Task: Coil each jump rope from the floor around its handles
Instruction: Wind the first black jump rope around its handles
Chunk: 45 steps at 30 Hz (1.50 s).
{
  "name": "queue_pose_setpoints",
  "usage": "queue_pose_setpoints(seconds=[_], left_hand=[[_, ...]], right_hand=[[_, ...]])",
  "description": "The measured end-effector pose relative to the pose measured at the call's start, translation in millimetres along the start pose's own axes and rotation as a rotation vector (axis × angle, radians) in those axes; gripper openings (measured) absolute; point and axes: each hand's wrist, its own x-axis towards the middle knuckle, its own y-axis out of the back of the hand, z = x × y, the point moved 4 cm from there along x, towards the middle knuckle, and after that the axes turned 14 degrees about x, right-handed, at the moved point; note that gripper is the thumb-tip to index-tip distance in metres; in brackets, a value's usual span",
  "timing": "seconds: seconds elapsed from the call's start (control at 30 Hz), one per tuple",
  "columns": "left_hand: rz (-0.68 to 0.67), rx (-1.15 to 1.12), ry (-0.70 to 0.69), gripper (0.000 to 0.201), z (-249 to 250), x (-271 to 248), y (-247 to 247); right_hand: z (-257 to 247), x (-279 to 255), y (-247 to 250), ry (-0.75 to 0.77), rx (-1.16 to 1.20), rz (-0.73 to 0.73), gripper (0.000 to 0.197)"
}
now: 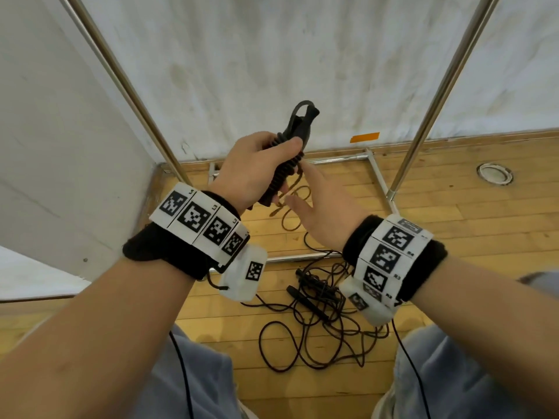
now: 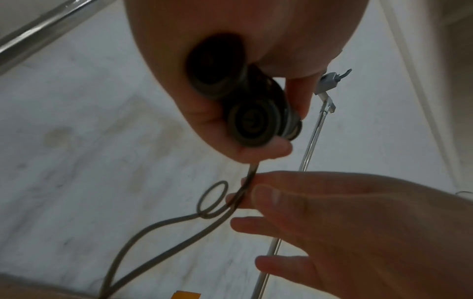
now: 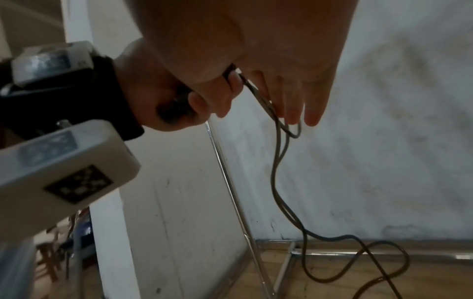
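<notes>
Overhead, left hand [image 1: 257, 164] clamps handles [image 1: 286, 164]; right hand [image 1: 325, 207] fingers spread, touching cord [image 2: 225, 206]; frame poles [image 1: 435, 95] flank.

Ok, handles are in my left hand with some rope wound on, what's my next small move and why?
Probably pinch the loose rope with your right hand and pass one more turn round the handles. Your left hand already grips them, and slack hangs below with a small kink.

L3, L4 on left wristband [image 1: 196, 217]; R3, R4 right wristband [image 1: 390, 255].
</notes>
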Motion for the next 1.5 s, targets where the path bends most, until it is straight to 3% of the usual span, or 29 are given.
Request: queue_pose_setpoints(seconds=[0.13,0.2,0.33,0.47,0.63,0.83,1.03,1.13,1.4,1.5], left_hand=[[-0.096,-0.05,-0.085,0.017,10,-7,1],[-0.105,-0.057,-0.117,0.016,14,-9,5],[-0.039,0.009,-0.149,0.014,15,-7,21],[0.101,0.296,-0.174,0.016,7,-2,24],[0.235,0.583,-0.215,0.027,-6,6,27],[0.249,0.71,-0.159,0.032,-21,15,30],[0.218,0.899,-0.088,0.036,-34,21,21],[0.193,0.956,-0.078,0.033,-36,24,15],[0.015,1.113,-0.17,0.021,-30,19,-17],[0.004,1.182,-0.258,0.024,-21,11,-27]], right_hand=[[3,11,10,-0.074,0.179,0.071,0.03],[5,15,14,-0.077,0.269,0.081,0.027],[2,18,22,-0.025,0.346,0.083,0.023],[8,19,26,-0.049,0.323,0.018,0.024],[6,18,30,-0.013,0.199,-0.007,0.021],[3,17,38,-0.068,0.006,-0.124,0.023],[-7,14,34,0.011,-0.302,-0.157,0.033],[-14,13,39,0.046,-0.335,-0.15,0.033],[-17,10,64,0.105,-0.391,-0.098,0.029],[-14,13,68,0.121,-0.433,-0.043,0.031]])
